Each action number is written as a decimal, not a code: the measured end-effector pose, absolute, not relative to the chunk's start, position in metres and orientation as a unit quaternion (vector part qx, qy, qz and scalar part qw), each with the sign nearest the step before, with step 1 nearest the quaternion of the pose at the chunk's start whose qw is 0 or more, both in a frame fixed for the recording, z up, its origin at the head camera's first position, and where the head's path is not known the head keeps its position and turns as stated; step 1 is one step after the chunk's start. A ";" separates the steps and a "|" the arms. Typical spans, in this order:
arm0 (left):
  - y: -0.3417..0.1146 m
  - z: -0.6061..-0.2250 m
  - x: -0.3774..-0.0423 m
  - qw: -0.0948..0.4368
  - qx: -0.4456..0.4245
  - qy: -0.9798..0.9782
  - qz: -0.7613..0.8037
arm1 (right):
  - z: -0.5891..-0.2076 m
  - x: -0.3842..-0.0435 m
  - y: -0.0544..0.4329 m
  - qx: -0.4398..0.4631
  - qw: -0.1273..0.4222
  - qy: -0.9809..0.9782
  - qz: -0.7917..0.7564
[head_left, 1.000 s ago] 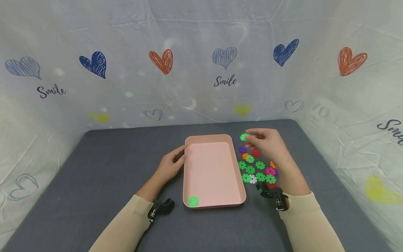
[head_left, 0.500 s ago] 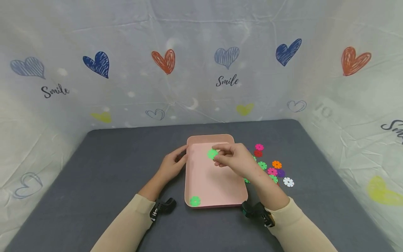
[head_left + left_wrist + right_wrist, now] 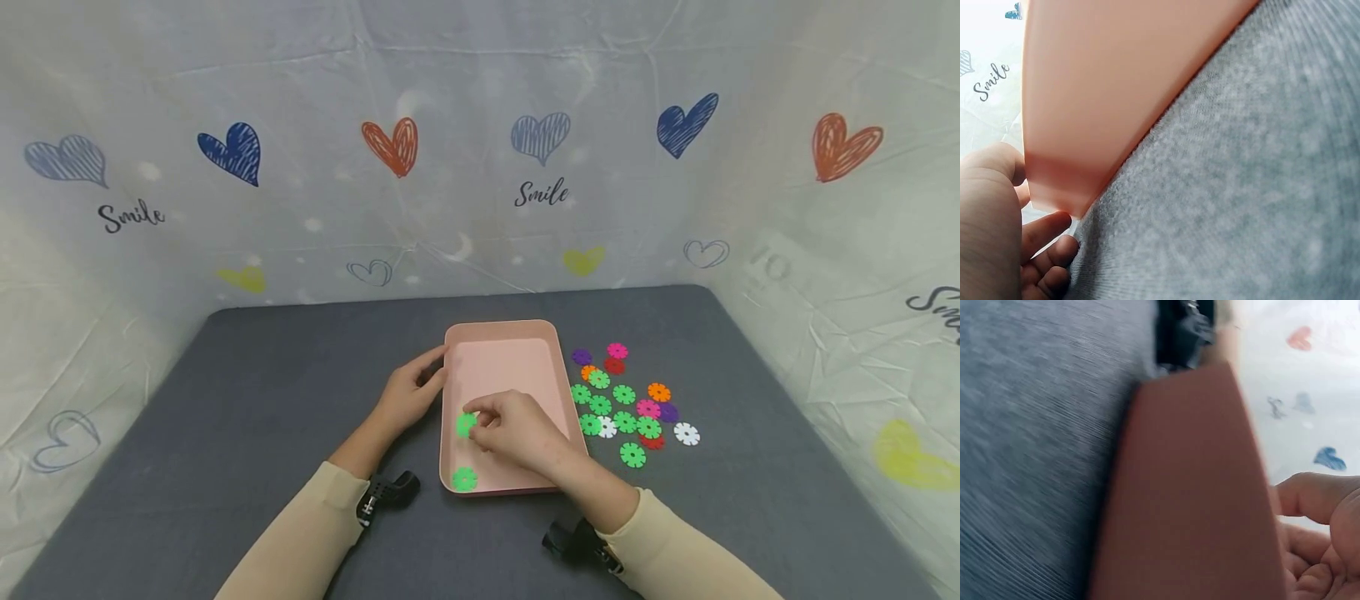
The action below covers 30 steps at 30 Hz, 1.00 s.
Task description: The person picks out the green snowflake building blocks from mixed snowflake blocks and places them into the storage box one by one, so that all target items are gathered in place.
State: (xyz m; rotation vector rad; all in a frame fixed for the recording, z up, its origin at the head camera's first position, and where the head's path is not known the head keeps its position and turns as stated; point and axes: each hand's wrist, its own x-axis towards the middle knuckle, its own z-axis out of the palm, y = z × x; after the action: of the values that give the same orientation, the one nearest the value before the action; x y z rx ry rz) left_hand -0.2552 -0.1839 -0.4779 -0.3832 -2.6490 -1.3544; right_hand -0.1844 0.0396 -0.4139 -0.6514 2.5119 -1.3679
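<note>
My right hand (image 3: 519,429) pinches a green notched plastic disc (image 3: 465,424), like a snowflake building piece, between thumb and fingers, low over the left side of the pink tray (image 3: 504,362). A second green disc (image 3: 464,479) lies in the tray's near left corner. My left hand (image 3: 409,392) rests against the tray's left edge with loosely bent fingers. In the left wrist view, the fingertips (image 3: 1063,219) touch the end of the tray's wall. The tray's outer wall (image 3: 1191,487) hides the held disc from the right wrist camera.
Several loose discs lie right of the tray, among them green ones (image 3: 624,394), a purple one (image 3: 582,357), an orange one (image 3: 659,392) and a white one (image 3: 686,433). The dark cloth-covered table (image 3: 315,375) ends at a printed white curtain (image 3: 457,208).
My right hand has carried the green disc from beyond the pile leftward across the tray, then down toward its near left part. My left hand stays at the tray's edge.
</note>
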 end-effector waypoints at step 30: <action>-0.184 -0.477 -0.255 0.069 -0.133 -0.888 -0.435 | -0.371 -0.190 0.079 -0.243 0.038 0.888 -0.389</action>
State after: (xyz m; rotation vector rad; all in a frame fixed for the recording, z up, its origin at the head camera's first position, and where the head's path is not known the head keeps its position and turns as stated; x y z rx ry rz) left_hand -0.2548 -0.1844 -0.4769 -0.3995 -2.6725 -1.3105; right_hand -0.1903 0.0785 -0.3705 -0.7458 2.7231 -1.1938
